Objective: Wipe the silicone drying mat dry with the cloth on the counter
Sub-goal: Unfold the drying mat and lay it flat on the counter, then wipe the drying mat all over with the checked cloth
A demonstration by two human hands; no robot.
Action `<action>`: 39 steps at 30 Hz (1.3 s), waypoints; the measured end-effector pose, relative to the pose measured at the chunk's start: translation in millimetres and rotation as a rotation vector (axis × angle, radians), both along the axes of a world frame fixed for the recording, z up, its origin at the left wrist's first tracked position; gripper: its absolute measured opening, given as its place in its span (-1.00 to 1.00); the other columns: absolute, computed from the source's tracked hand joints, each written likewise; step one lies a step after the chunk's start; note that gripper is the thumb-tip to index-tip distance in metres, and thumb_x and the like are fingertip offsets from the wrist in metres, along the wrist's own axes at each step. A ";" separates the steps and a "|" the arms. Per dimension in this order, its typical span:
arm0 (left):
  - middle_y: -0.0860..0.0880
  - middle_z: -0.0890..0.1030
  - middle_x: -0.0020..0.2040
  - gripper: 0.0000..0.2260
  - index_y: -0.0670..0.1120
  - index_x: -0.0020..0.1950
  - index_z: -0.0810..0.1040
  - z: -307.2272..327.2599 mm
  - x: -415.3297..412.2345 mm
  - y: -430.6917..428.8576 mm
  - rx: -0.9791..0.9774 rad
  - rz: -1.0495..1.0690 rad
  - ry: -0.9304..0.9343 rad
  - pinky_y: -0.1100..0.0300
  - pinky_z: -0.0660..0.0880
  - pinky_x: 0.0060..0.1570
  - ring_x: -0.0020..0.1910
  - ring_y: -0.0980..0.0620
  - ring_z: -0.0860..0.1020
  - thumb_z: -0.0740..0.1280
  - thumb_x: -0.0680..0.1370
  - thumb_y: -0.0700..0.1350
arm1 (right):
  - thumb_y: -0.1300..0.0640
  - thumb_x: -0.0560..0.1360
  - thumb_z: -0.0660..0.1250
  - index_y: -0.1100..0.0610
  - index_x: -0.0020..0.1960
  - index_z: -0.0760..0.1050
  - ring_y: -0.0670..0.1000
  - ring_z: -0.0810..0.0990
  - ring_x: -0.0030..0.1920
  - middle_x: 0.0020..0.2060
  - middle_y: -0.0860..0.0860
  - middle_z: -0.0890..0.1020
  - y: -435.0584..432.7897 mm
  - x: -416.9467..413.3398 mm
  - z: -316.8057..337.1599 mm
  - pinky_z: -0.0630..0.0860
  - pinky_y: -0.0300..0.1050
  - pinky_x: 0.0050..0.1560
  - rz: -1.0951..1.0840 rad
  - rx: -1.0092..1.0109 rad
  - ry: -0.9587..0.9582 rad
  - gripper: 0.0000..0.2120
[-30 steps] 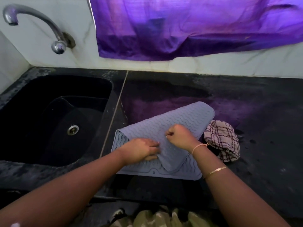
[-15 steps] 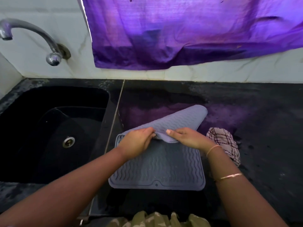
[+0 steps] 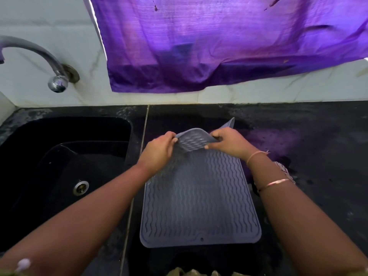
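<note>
Both hands, left (image 3: 159, 149) and right (image 3: 229, 144), grip the mat's (image 3: 199, 206) curled far edge; cloth (image 3: 284, 172) beside it.

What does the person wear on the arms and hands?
Both forearms are bare, with no sleeves or gloves. The right wrist carries a thin thread band, and further up the right forearm sits a slim metallic bangle. The left hand and left arm show no jewellery.

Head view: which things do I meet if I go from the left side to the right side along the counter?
Faucet → sink drain → left hand → silicone drying mat → checked cloth, mostly hidden behind the right forearm.
</note>
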State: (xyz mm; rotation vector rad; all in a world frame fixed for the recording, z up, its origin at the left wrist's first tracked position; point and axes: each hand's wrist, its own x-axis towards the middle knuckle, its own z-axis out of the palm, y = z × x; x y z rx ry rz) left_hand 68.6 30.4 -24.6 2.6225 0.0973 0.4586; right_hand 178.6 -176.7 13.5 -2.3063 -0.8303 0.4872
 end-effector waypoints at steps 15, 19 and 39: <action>-0.19 0.11 0.50 -0.24 -0.07 0.56 -0.10 -18.1 9.3 22.3 -0.112 0.361 0.297 -0.09 0.36 0.27 0.37 -0.21 0.32 0.34 0.54 -0.13 | 0.30 0.51 0.19 0.15 0.23 0.51 0.18 0.54 0.07 0.23 0.16 0.45 24.5 -7.8 -31.8 0.47 0.00 0.13 -0.337 -0.046 -0.171 -0.67; -0.17 0.10 0.50 -0.32 -0.09 0.54 0.00 -23.0 9.9 4.8 -0.075 0.284 0.305 -0.10 0.32 0.35 0.42 -0.19 0.25 0.32 0.55 -0.09 | 0.24 0.50 0.19 0.10 0.13 0.57 0.24 0.46 0.17 0.18 0.18 0.48 1.0 -18.1 -46.3 0.42 0.00 0.12 -0.562 -0.113 -0.141 -0.72; -0.09 0.28 0.45 -0.51 -0.07 0.46 0.29 -42.0 1.1 -21.5 -0.053 0.114 0.481 0.03 0.24 0.38 0.43 -0.08 0.24 0.30 0.56 -0.03 | 0.06 0.44 0.30 0.09 0.11 0.53 0.15 0.52 0.17 0.12 0.12 0.60 -85.2 5.4 -50.6 0.26 0.08 0.22 -0.694 -0.639 -0.151 -0.74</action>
